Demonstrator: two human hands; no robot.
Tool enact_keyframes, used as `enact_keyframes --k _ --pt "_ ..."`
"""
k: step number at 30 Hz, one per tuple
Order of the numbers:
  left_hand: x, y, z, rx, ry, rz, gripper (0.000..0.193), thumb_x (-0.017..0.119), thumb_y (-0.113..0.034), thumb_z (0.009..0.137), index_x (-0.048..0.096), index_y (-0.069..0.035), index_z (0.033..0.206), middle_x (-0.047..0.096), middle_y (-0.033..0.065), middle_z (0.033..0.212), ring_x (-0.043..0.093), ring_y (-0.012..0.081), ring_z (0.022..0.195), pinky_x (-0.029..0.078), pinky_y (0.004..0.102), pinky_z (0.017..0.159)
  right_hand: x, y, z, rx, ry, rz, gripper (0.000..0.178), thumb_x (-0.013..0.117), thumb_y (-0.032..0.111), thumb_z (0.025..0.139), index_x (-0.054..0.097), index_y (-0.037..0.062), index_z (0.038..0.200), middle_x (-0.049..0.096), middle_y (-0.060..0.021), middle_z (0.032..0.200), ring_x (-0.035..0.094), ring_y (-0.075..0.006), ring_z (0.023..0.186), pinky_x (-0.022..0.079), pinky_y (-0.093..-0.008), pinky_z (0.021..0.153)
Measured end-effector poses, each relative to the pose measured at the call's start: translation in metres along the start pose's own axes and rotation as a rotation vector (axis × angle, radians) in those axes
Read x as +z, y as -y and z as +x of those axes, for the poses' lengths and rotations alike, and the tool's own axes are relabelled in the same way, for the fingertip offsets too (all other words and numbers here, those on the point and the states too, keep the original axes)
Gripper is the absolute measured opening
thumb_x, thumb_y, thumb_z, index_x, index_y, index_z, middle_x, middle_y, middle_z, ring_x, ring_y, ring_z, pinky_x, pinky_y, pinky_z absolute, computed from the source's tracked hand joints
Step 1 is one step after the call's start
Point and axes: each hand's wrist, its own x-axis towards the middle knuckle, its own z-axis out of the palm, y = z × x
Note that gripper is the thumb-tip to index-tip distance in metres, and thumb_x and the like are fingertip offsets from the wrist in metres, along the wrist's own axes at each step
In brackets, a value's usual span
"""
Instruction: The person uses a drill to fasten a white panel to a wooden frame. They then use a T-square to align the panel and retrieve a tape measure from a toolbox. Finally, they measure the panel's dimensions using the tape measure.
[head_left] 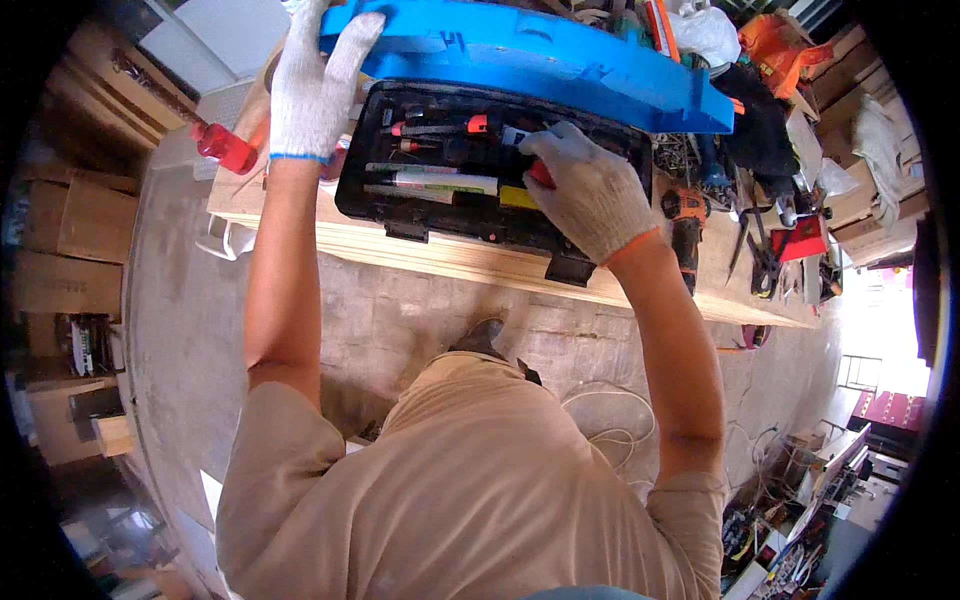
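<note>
Nearest the lens, a khaki shirt (480,470) is observed in front of an open black tool case (475,229), which is seated on a wooden workbench (350,238). Behind the case, a raised blue lid (540,50) is noted, its left end met by the gloved left hand (305,110). On that hand the thumb is spread from the other fingers and laid over the lid; whether the lid is firmly gripped cannot be told, the fingertips being partly cut off by the upper edge. At the right half of the case, the gloved right hand (590,195) is lowered, its fingers curled, with a red item (541,173) apparently pinched between them; its exact kind cannot be told. Just beside it, inside the case, a yellow item (516,197) is found, with a white marker (445,182) to its left. An orange cordless drill (686,207) is noted to the right of the case. For sound handling, it is judged that the lid should be steadied by the left hand throughout, that the red item should be moved straight up or down clear of its neighbours, and that the glove should not be snagged on the case rim.
</note>
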Motion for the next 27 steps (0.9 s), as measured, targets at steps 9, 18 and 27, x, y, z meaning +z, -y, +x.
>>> enact_keyframes --k 9,18,27 --pt "0.025 0.006 0.082 -0.163 0.138 -0.09 0.061 0.071 -0.047 0.1 0.059 -0.002 0.14 0.073 0.0198 0.119 0.068 0.0283 0.115 0.052 0.0391 0.1 -0.04 -0.002 -0.036 0.166 -0.143 0.146 0.025 0.077 0.015 0.091 0.069 0.0086 0.114 0.07 -0.0132 0.105 0.07 -0.0348 0.094 0.059 -0.0426 0.082" --pt "0.079 0.082 0.119 -0.177 0.13 0.041 0.069 0.069 -0.051 0.096 0.055 -0.009 0.149 0.069 0.022 0.131 0.066 0.0355 0.123 0.052 0.0438 0.105 -0.057 -0.016 -0.093 0.475 -0.089 0.246 0.037 0.081 0.016 0.088 0.068 0.0073 0.121 0.074 -0.0164 0.102 0.073 -0.0344 0.09 0.059 -0.0413 0.081" --pt "0.085 -0.004 0.03 0.212 0.292 0.251 0.064 0.079 -0.047 0.09 0.066 -0.003 0.135 0.064 0.0213 0.14 0.059 0.0417 0.13 0.048 0.0488 0.111 -0.068 -0.02 -0.118 0.637 -0.041 0.334 0.037 0.083 0.021 0.088 0.069 0.0055 0.119 0.075 -0.0161 0.096 0.075 -0.0311 0.088 0.059 -0.0415 0.081"
